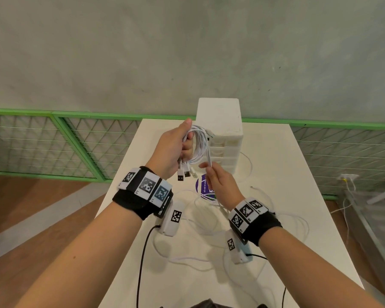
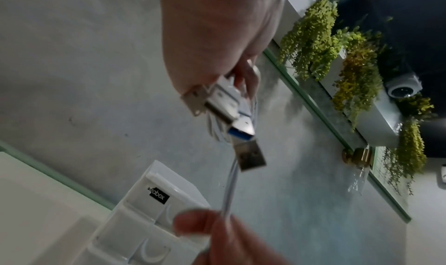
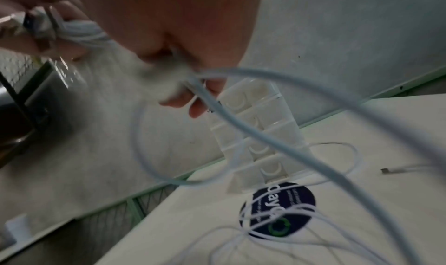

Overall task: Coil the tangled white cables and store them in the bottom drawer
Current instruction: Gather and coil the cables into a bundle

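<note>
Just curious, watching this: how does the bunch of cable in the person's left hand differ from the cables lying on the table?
The bunch is wound into neat loops, while the loose cables sprawl tangled. The bunch is held up in the air by the left hand, with three plugs hanging from it; the loose cables lie flat on the table. Both are thin and white, and the right hand pinches a strand running between them.

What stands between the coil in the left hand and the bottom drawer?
The bottom drawer looks closed. Loose cable trails past the drawer unit's base. The left hand grips the coil; the right hand pinches its uncoiled tail.
</note>
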